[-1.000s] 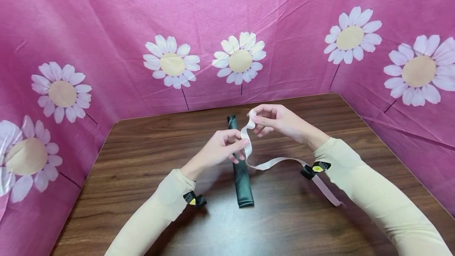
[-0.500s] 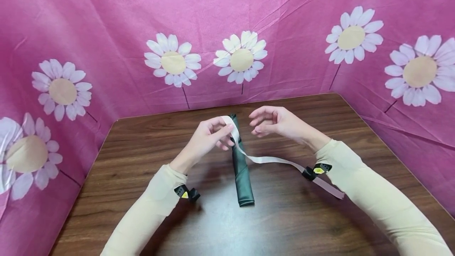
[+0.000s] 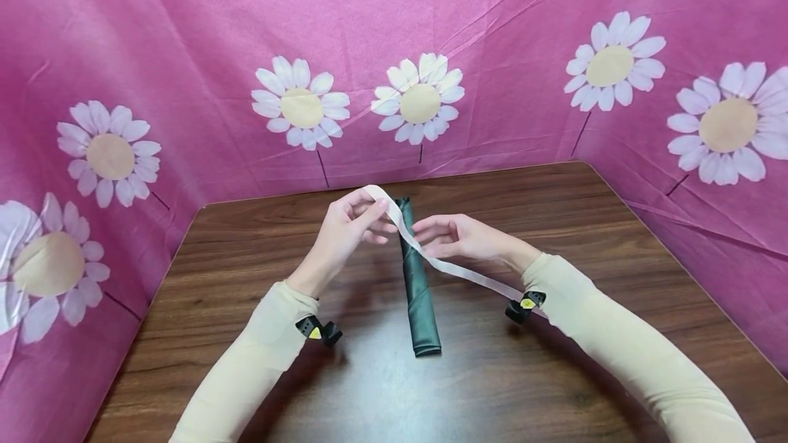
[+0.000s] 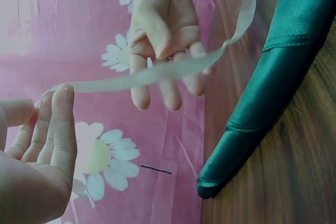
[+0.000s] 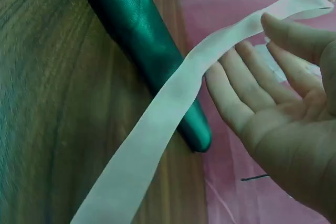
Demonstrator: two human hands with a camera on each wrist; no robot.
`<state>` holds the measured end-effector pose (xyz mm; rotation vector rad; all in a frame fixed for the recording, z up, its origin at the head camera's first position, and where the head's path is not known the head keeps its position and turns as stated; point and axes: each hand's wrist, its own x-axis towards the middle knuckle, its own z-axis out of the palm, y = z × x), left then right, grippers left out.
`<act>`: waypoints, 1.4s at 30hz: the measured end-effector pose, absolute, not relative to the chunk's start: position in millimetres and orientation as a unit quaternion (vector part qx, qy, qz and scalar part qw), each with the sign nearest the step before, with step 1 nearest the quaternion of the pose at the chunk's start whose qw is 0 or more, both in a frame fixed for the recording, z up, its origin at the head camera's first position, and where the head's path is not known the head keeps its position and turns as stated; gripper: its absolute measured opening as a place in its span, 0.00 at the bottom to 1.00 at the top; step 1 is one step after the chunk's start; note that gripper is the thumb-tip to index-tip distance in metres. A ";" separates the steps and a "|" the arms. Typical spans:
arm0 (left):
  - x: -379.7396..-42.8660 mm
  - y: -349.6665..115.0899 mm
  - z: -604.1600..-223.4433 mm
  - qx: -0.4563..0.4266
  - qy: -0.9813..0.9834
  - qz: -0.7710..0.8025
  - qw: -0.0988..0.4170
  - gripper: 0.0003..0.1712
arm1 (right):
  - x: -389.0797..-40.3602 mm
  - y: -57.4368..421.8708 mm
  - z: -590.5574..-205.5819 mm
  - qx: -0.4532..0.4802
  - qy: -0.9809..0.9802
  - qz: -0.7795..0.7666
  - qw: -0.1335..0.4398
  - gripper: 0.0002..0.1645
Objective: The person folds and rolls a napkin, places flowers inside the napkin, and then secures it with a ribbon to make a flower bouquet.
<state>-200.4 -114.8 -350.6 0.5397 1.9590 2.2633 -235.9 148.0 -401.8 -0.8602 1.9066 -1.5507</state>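
A long white ribbon (image 3: 458, 270) rises from the table toward my left hand (image 3: 335, 234), which pinches it near one end between thumb and fingers. My right hand (image 3: 474, 238) is beside the middle of the strip, its fingers loosely extended. In the right wrist view the ribbon (image 5: 157, 124) passes between the spread thumb and fingertips, which do not close on it. Under the ribbon lies a narrow roll of shiny dark green cloth (image 3: 421, 313), pointing away from me. The ribbon's far right part is hidden behind my right wrist.
The brown wood-grain table (image 3: 246, 272) has its back edge against a pink curtain (image 3: 369, 5) printed with white daisies, which also closes off both sides. A black camera strap (image 3: 320, 330) is on each sleeved wrist.
My right hand has let go of the ribbon's end, moved off, then lowered and come left to the strip. My left hand has carried the ribbon left and up. The green roll has stayed put.
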 end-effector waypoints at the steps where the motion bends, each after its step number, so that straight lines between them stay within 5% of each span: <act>1: -200.6 -115.9 -350.8 0.176 0.642 0.744 0.047 0.08 | -235.4 146.3 -404.1 -0.319 0.698 -0.578 0.277 0.34; 8: -202.9 -128.1 -354.7 0.167 0.640 0.749 0.034 0.10 | -231.1 142.1 -408.6 -0.316 0.666 -0.592 0.327 0.33; 42: -198.6 -179.5 -397.5 0.088 0.655 0.750 0.035 0.05 | -232.8 173.5 -395.6 -0.347 0.705 -0.561 0.261 0.28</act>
